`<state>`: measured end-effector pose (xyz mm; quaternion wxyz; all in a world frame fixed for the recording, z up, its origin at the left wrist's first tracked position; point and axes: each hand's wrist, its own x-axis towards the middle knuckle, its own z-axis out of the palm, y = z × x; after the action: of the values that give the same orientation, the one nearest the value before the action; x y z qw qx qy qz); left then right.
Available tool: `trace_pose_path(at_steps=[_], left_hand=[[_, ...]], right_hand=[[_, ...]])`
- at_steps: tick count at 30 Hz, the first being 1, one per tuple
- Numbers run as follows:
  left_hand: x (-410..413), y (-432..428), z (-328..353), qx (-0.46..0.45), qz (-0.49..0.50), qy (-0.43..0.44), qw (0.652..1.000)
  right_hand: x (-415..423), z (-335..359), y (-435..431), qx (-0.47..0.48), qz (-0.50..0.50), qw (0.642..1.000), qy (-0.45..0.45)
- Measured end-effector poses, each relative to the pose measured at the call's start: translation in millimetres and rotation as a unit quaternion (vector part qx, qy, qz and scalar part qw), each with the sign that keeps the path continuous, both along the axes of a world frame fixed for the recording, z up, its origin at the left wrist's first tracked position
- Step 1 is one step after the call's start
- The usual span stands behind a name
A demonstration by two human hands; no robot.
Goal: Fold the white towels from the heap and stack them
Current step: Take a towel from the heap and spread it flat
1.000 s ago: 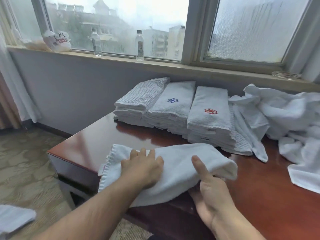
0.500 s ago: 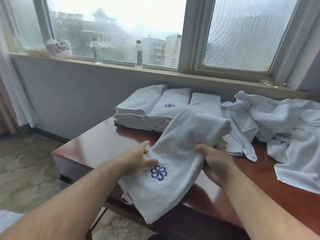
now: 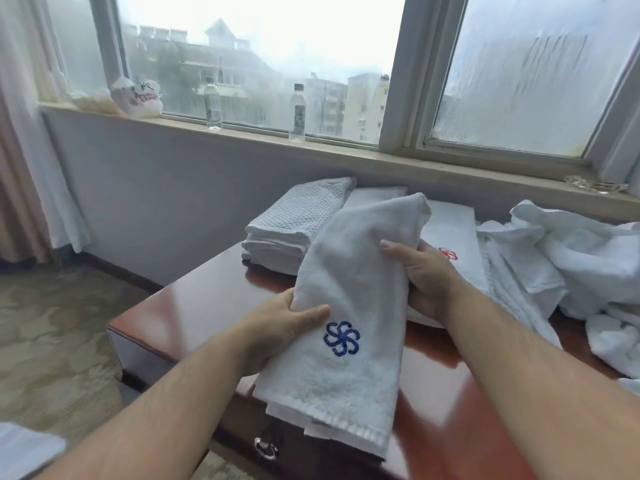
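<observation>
Above the bench [image 3: 194, 317] front edge, folded towel [image 3: 349, 289] with blue logo up, tilted toward the stacks [image 3: 294, 226]. Left hand [image 3: 277, 330] pinches its left edge, thumb on top; right hand [image 3: 426, 275] grips the right edge, likely keeping the folds together for stacking. Unfolded heap [image 3: 581, 258] lies at right.

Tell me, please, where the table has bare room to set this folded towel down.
The front-left corner of the table is bare, between the waffle-weave stack, the table edges and the held blue-emblem towel. A smaller strip shows front right, before the heap. The back and right side are crowded.
</observation>
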<state>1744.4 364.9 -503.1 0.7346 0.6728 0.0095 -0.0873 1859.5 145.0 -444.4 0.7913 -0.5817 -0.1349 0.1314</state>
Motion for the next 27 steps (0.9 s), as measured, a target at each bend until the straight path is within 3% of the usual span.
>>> trace_pose_path(at_steps=[9,22,25,27], left_hand=[[64,55,46,-0.028,0.073,-0.018,0.997],[208,119,118,0.003,0.08,0.004,0.997],[235,123,117,0.024,0.102,0.053,0.993],[248,120,102,0.093,0.121,0.141,0.978]], right_hand=[[105,27,72,0.01,0.018,1.0,0.011],[265,82,151,0.04,0.045,0.998,-0.002],[301,72,162,-0.004,-0.002,1.0,0.001],[321,44,162,-0.101,-0.065,0.992,0.028]])
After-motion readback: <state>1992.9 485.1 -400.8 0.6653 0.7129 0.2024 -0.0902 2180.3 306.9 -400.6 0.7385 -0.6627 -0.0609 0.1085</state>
